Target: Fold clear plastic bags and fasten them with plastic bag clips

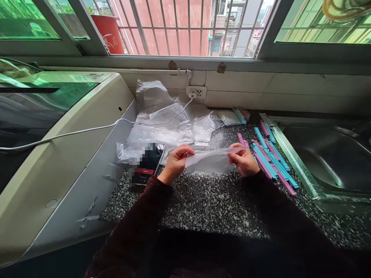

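Note:
Stretched between my two hands, above the speckled countertop, is a translucent plastic bag. My left hand pinches its left end between thumb and fingers. At the opposite end, my right hand grips the bag near its upper corner. Nothing can be made out inside the bag. Right of my right hand lie pink and blue plastic strips, which look like bag sealing clips, in a loose pile. Beyond my hands is a heap of clear plastic bags.
A phone lies left of my left hand. A white cable runs from the wall socket across the bags to a cream-coloured machine. A filled bag with clips sits by the wall. A metal sink is at right.

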Tool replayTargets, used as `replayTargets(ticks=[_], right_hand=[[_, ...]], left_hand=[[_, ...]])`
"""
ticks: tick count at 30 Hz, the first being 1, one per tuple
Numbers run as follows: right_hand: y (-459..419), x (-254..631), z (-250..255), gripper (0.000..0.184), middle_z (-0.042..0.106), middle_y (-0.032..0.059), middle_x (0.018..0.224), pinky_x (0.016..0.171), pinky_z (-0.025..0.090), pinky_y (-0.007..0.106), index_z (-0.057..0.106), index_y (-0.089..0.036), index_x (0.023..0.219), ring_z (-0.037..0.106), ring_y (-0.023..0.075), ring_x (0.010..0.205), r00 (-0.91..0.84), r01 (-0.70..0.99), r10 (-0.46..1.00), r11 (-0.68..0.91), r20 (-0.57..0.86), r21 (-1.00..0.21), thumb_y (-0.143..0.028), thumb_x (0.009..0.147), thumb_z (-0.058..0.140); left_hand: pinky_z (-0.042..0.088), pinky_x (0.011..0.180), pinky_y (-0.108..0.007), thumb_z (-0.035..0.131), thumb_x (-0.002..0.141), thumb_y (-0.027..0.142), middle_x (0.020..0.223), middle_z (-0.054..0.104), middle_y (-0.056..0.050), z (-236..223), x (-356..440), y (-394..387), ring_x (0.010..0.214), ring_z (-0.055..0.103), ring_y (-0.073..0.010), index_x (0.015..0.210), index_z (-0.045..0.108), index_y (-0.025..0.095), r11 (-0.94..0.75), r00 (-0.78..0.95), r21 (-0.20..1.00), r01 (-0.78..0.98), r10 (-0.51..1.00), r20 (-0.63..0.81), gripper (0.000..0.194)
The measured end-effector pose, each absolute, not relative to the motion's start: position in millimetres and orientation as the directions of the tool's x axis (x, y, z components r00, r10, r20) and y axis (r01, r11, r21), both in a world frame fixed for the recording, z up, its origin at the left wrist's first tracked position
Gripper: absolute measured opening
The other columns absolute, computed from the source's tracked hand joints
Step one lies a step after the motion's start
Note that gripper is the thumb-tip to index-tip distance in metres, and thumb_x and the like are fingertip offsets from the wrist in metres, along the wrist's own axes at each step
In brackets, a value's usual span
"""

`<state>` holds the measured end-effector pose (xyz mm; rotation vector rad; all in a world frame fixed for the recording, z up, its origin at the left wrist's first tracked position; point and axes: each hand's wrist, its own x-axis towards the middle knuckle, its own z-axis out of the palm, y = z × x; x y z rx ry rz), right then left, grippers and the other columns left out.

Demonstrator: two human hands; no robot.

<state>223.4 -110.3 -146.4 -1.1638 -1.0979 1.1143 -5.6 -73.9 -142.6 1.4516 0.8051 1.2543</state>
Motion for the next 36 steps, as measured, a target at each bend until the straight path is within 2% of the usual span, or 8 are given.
replayTargets(ticks=[9,14,17,20,24,28,32,36], right_hand=[[-111,228,-140,0.023,0.054,0.0018,0.071,0.053,0.038,0.027,0.054,-0.022,0.058,0.048,0.015,0.067,0.118,-0.061,0.976,0.192,0.184,-0.98,-0.036,0.057,0.072],[-120,225,-131,0.011,0.056,0.0008,0.07,0.059,0.041,0.028,0.064,-0.023,0.066,0.05,0.0138,0.069,-0.065,-0.082,0.937,0.339,0.344,-0.937,-0.032,0.067,0.07],[-131,217,-121,0.005,0.056,0.0008,0.074,0.063,0.042,0.029,0.066,-0.024,0.07,0.052,0.013,0.071,-0.177,-0.088,0.908,0.369,0.379,-0.925,-0.027,0.073,0.066],[-139,212,-116,0.005,0.056,0.0003,0.076,0.063,0.043,0.027,0.066,-0.026,0.079,0.052,0.0126,0.071,-0.166,-0.069,0.913,0.365,0.372,-0.928,-0.028,0.075,0.065],[-138,218,-117,0.036,0.059,0.0028,0.089,0.066,0.045,0.029,0.058,-0.027,0.107,0.053,0.0141,0.074,-0.026,-0.023,0.935,0.354,0.355,-0.935,-0.051,0.079,0.054],[-132,226,-118,0.065,0.058,0.0089,0.106,0.08,0.045,0.035,0.052,-0.022,0.115,0.054,0.0215,0.096,-0.128,0.159,0.949,0.307,0.289,-0.938,-0.067,0.068,0.056],[-129,221,-124,0.051,0.062,0.0065,0.087,0.075,0.047,0.034,0.055,-0.018,0.101,0.058,0.0188,0.081,-0.117,0.254,0.984,0.164,0.138,-0.953,-0.054,0.067,0.065],[-130,214,-125,0.032,0.057,0.0009,0.067,0.062,0.045,0.028,0.057,-0.017,0.072,0.053,0.0128,0.062,-0.038,0.284,0.986,0.167,0.162,-0.944,-0.048,0.07,0.063]], left_hand=[[0.041,0.069,-0.025,0.046,0.064,0.009,0.065,0.057,-0.001,-142,-9,-71,0.071,0.052,-0.0145,0.055,0.058,0.017,-0.277,0.203,0.959,-0.062,0.937,0.283,0.017],[0.042,0.072,-0.028,0.05,0.074,0.017,0.083,0.058,-0.003,-132,-19,-73,0.082,0.052,-0.0159,0.078,0.06,0.017,-0.564,0.001,0.811,0.157,0.821,0.571,0.011],[0.042,0.079,-0.033,0.057,0.076,0.024,0.089,0.059,-0.005,-115,-12,-85,0.088,0.051,-0.0175,0.089,0.061,0.018,-0.722,0.297,0.637,0.27,0.691,0.658,0.014],[0.042,0.075,-0.032,0.061,0.075,0.028,0.084,0.06,-0.005,-102,7,-98,0.083,0.051,-0.0177,0.084,0.062,0.017,-0.794,0.61,0.546,0.267,0.578,0.542,0.014],[0.037,0.057,-0.024,0.053,0.079,0.023,0.063,0.051,0.0,-104,26,-100,0.061,0.045,-0.0113,0.065,0.057,0.015,-0.64,0.595,0.716,0.279,0.701,0.394,0.017],[0.036,0.057,-0.023,0.052,0.08,0.025,0.061,0.048,0.002,-114,24,-93,0.06,0.043,-0.0098,0.064,0.053,0.015,-0.466,0.467,0.867,0.176,0.815,0.343,0.019],[0.035,0.058,-0.023,0.053,0.079,0.028,0.062,0.046,0.002,-122,17,-91,0.061,0.042,-0.01,0.064,0.051,0.015,-0.416,0.423,0.902,0.119,0.843,0.333,0.02],[0.035,0.057,-0.022,0.056,0.076,0.033,0.062,0.045,0.002,-123,12,-89,0.06,0.042,-0.0094,0.064,0.05,0.015,-0.34,0.463,0.938,0.073,0.844,0.27,0.022]])
